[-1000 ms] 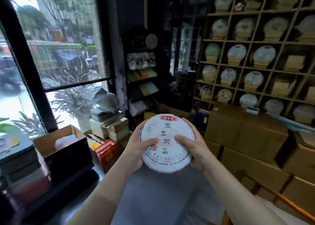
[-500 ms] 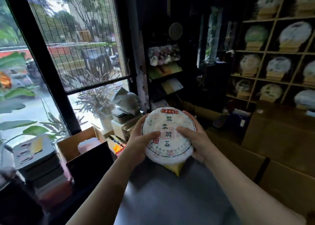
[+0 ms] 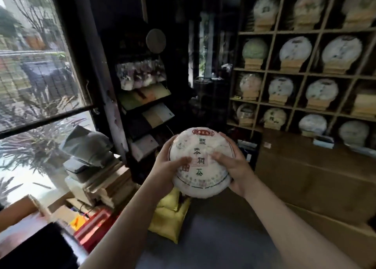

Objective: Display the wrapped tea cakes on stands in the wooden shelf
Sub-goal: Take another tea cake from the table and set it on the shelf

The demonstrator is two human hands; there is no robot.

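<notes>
One wrapped tea cake [image 3: 200, 160] sits between both hands, raised in front of the person's chest, well apart from the wooden shelf [image 3: 272, 71] at the right. It is a round disc, so it has no long axis to speak of; its printed face tilts up toward the camera, with the red label at the top edge and a column of green characters running down the middle toward the person.

The left hand [image 3: 165, 170] grips the left rim, thumb laid across the printed face and fingers curled behind. The right hand [image 3: 234, 167] grips the right rim in the same way, thumb on the face. Both are closed on the cake.

In the shelf, thirteen compartments show a wrapped cake standing upright on a small wooden stand, faces outward; the count is uncertain because the top row and the right column are cut off by the frame. One compartment at the right holds bare stacked stands [image 3: 364, 105] with no cake on them. The wrappers there are blurred, and none of their print is legible.

Below the cake lies a yellow cloth bag [image 3: 168, 217], partly hidden by the left forearm. Brown cardboard boxes [image 3: 305, 177] stand under the shelf. The window [image 3: 36, 65] and the clutter at the left are smeared.
</notes>
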